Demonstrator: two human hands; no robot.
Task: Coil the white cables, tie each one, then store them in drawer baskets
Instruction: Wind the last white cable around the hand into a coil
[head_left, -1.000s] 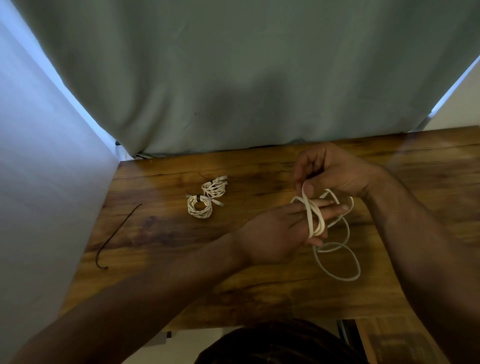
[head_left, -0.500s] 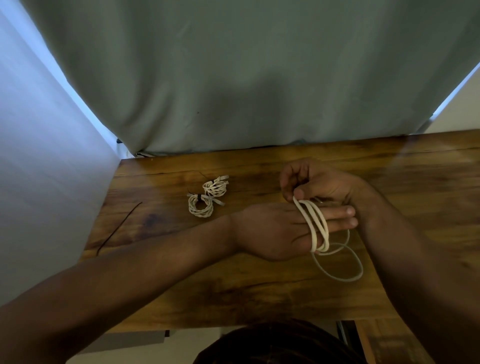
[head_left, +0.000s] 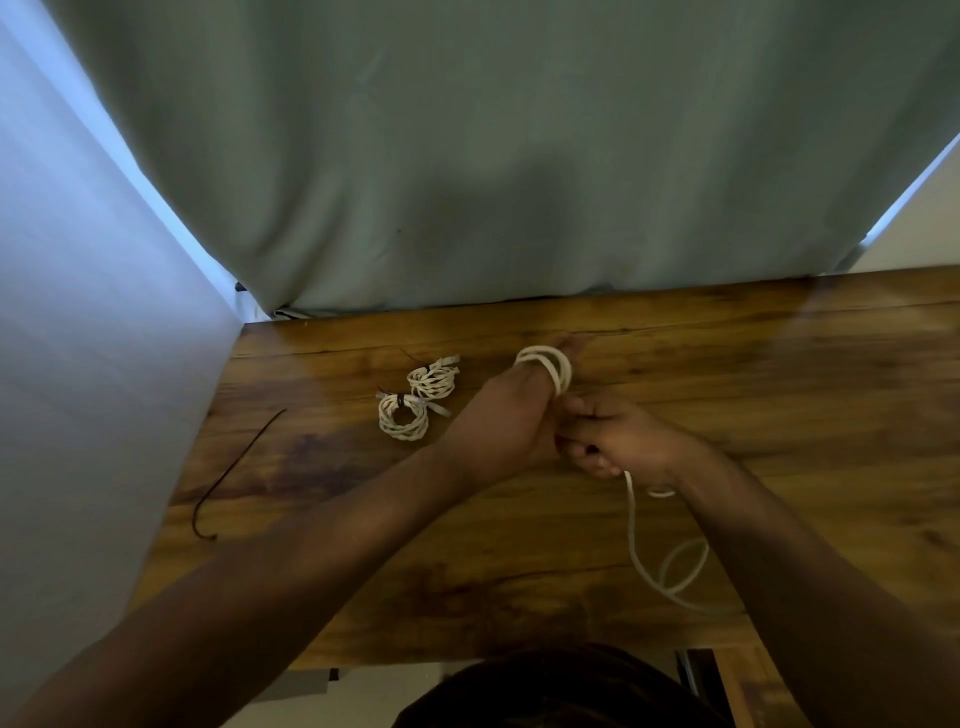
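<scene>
Wooden table (head_left: 779, 364): right hand (head_left: 618, 441) grips cable (head_left: 561, 373) (white).

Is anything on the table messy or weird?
Nothing is broken. The white cable is half wound round the left hand; its loose tail loops by the table edge. A black tie lies alone, far left.

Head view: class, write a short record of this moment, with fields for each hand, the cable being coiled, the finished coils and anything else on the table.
left hand: fingers extended, white cable looped round them
right hand: grips the cable just beside the left hand
loose tail: trails from the right hand toward the near edge and ends in a loop
finished coils: near coil and far coil, left of the hands
other: black tie lying on the wooden table
drawer baskets: not in view
</scene>
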